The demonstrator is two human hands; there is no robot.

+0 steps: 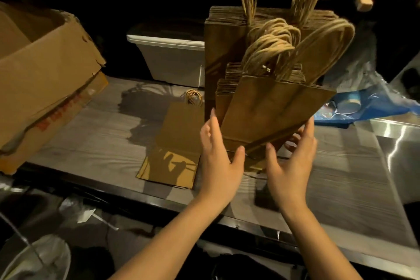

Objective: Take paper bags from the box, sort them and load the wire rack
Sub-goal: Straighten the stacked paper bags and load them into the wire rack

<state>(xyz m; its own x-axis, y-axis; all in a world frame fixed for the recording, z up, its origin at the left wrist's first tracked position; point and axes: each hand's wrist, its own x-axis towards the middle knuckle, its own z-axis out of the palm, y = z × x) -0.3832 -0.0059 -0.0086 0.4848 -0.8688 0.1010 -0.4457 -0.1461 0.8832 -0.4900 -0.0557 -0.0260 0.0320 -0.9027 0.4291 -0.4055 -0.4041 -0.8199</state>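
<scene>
We are working beside the torn cardboard box (45, 70), which is sitting at the far left of the tabletop (95, 143). A row of tall bags (222, 48) is standing upright at the far middle. Just in front of them, a tilted bundle (272, 111) of smaller bags is leaning to the right with its foot near us. We cannot tell whether the wire rack is lying under it. A flat stack of bags (177, 138) is lying to the left, just beside the bundle.

Our left hand (218, 157) is pressing straight fingers against the bundle's left edge, with the thumb resting on the lower front. Our right hand (293, 163) is gripping the right bottom corner, thumb in front and fingers curling behind.

We are judging the lean as the main risk. Only the foot is being held, so the bundle could be fanning apart and sliding right, towards the blue plastic bag (375, 107). The twisted handles (272, 52) are crowding against the tall bags' handles and could be snagging, pulling that row over. Loosening either hand too soon could be mixing the sorted sizes again.
</scene>
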